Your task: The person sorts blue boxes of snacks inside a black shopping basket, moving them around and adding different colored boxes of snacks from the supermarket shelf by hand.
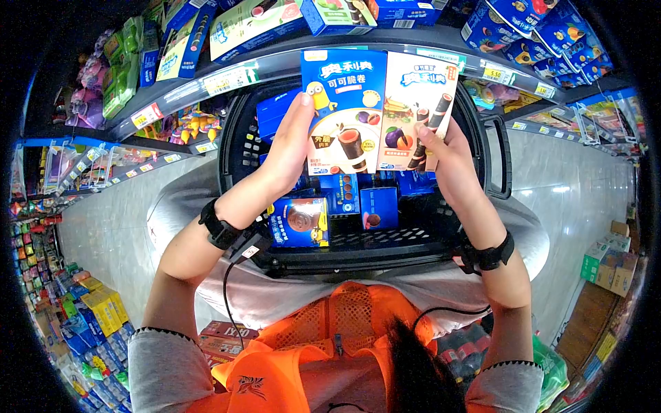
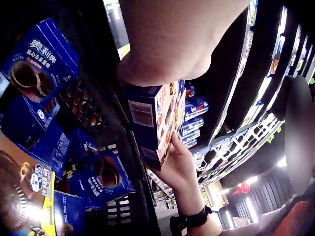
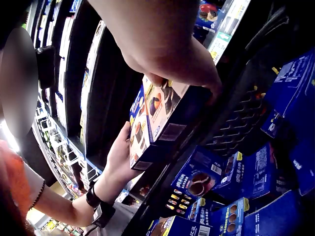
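Note:
Two boxes of wafer rolls are held upright side by side above a black shopping basket (image 1: 385, 256). My left hand (image 1: 290, 144) grips the outer left edge of the blue-and-white wafer roll box (image 1: 348, 86), which has a yellow cartoon figure on it. On the other side, my right hand (image 1: 449, 155) holds the cream wafer roll box (image 1: 420, 89) with plums pictured, its thumb pressed on the front. The inner edges of the boxes meet. In the right wrist view, the left hand (image 3: 118, 153) has its thumb on the front and its fingers hidden behind.
Several blue snack boxes (image 1: 299, 224) lie in the basket, whose handle (image 1: 501, 157) stands at the right. A store shelf with price tags (image 1: 231, 81) curves behind, loaded with snack boxes (image 1: 255, 27) and blue tubs (image 1: 575, 38). Cartons (image 1: 609, 265) stand on the floor at right.

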{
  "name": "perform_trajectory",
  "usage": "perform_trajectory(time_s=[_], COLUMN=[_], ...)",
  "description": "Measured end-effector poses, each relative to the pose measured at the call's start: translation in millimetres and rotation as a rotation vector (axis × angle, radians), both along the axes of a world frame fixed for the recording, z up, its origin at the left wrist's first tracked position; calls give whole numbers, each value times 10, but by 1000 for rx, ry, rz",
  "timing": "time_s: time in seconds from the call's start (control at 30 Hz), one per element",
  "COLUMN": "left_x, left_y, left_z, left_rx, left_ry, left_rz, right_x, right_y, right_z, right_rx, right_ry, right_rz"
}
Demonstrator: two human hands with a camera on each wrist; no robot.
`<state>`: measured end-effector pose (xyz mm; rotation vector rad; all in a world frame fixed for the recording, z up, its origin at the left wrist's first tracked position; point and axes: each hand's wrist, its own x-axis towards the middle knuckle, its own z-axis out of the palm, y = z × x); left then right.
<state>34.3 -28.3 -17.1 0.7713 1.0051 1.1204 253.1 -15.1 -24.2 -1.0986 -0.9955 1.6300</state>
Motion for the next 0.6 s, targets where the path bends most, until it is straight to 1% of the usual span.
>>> perform_trajectory(time_s=[0.17,0.23,0.37,0.43,0.6], left_x=[-16,-40,-40,-53,-55], left_y=[-16,-11,-15,-12,-12], left_z=[-49,-118,-145,-164,-161], left_rx=[46,69,57,69,83], left_ry=[24,69,71,95,110], left_rz=[-29,-33,-40,-52,-55], right_x=[-6,-7,5,16,10], right_y=[-18,-25,-34,-40,-32], right_z=[15,-12,-55,-60,-98], right_rx=[20,40,26,25,42], right_ry=[-27,-52,-35,-92,-36], right_rz=[15,9,5,32,12])
